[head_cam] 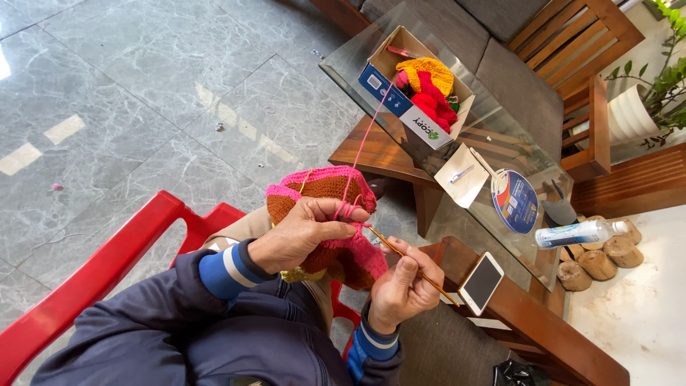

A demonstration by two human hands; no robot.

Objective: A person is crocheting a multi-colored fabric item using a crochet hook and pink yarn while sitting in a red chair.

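A: What are the hands doing?

B: The left hand [304, 232] is curled around the crochet piece [325, 214], a pink and brown striped fabric, with pink yarn [364, 139] looped over its fingers. The right hand [404, 286] is closed in a pinch on a thin crochet hook [418, 270], whose tip meets the near right edge of the fabric.

A: Where does the yarn go?

B: It runs up and away to a cardboard box [411, 118] of yellow, red and pink yarn balls, standing near the left edge of the glass bench [493, 136].

A: What else is on that bench?

B: A paper slip [461, 175], a round blue disc [516, 201] and a plastic bottle [577, 233] lying on its side toward the right end. A phone [481, 282] rests on a wooden rail just beside the right hand.

A: Any open room?

B: The grey marble floor [143, 93] lies bare to the left, beyond the red chair arm [93, 279].
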